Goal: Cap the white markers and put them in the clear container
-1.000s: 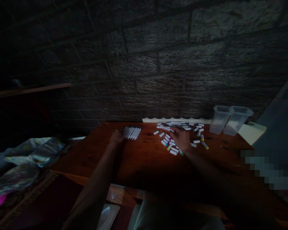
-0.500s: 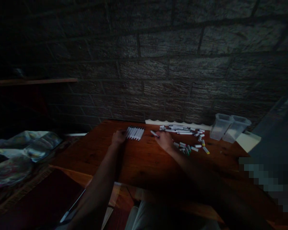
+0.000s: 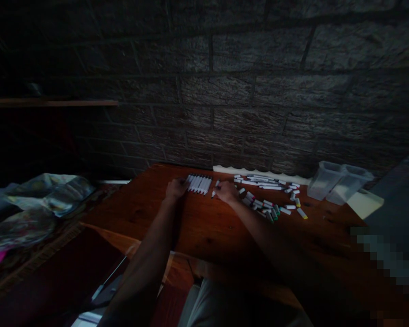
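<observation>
Several white markers [image 3: 199, 184] lie side by side in a neat row on the brown wooden table [image 3: 191, 222]. My left hand [image 3: 177, 188] rests against the left end of this row, its fingers bent and partly hidden in the dim light. Just right of the row, my right hand [image 3: 227, 192] grips a single white marker [image 3: 213, 193], which points toward me at a slight slant, a small gap away from the others. Behind and right of that hand is a loose heap of slim white markers [image 3: 262, 182]. Short marker caps [image 3: 269, 209] with coloured ends lie scattered nearer me.
Two clear plastic containers [image 3: 339, 184] stand at the table's right end, beside a pale yellowish block [image 3: 364, 203]. A white scalloped strip [image 3: 259, 173] runs along the stone-block wall [image 3: 225, 91]. Crumpled plastic bags [image 3: 51, 195] lie to the left, below a wooden shelf [image 3: 54, 103].
My right hand has brought its marker left, close to the row, and turned it nearly in line with the others. My left hand stays at the row's left end. The view has shifted slightly.
</observation>
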Available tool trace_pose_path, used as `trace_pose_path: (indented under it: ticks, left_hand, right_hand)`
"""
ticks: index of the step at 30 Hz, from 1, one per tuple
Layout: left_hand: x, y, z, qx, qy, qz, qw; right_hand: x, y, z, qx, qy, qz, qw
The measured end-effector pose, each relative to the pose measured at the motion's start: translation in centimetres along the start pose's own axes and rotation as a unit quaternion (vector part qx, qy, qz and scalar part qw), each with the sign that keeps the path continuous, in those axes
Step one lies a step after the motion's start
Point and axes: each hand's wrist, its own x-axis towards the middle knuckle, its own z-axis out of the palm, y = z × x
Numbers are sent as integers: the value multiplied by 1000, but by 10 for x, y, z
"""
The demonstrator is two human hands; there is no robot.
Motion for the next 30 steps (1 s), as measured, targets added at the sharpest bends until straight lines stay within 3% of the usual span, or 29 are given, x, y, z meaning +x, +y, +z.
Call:
trace_pose_path:
  ticks: [10, 15, 18, 24, 27, 30]
  left_hand:
    - [1, -1, 0, -8, -6, 5, 1000]
    - [3, -4, 2, -10, -3, 3, 1000]
    - [4, -5, 3, -10, 1, -3, 1000]
    - [4, -2, 1, -14, -3, -14, 1000]
    - [0, 2, -3, -8, 3, -13, 1000]
    - [-6, 12, -5, 15, 15, -3, 1000]
  right_hand:
    - [0, -9, 8, 29, 2, -58, 998]
    - [-3, 0, -4, 24, 13, -113, 993]
    - [-8, 28, -27, 13, 34, -130, 991]
    - [-19, 130, -81, -45, 109, -69, 991]
    - [-23, 164, -83, -65, 136, -28, 988]
    - [-23, 175, -72, -71, 143, -16, 987]
